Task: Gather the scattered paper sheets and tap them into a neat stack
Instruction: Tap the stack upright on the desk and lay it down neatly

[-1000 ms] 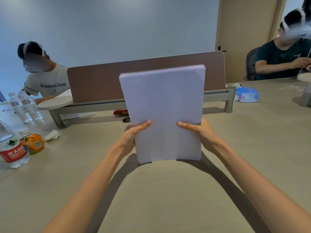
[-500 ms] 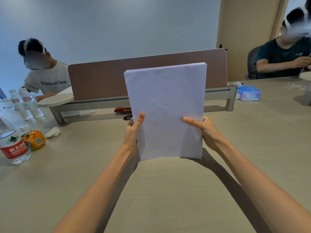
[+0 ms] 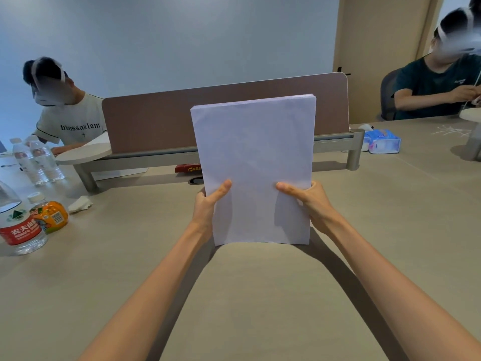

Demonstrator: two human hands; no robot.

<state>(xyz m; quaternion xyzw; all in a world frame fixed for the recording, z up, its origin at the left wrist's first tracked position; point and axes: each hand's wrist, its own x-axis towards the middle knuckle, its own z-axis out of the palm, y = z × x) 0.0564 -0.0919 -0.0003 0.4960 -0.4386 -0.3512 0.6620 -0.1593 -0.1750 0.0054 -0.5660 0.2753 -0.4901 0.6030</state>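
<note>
The stack (image 3: pixel 255 165) stood upright at mid-desk (image 3: pixel 260 295), its bottom edge seemingly resting on the surface. The left hand (image 3: pixel 207 207) and right hand (image 3: pixel 309 201) each pinched a side edge low down, thumb on the near face, fingers hidden behind. This looked like the tapping step. Next, a loosened grip and short drops should level the slightly stepped top edge.

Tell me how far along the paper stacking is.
Done: the sheets are gathered into one paper stack, standing upright. In hand: the left hand and right hand hold its side edges, with its lower edge at the table; I cannot tell whether it touches. Left: the top edge shows slightly offset sheets, so probably more tapping, then laying it flat.
</note>
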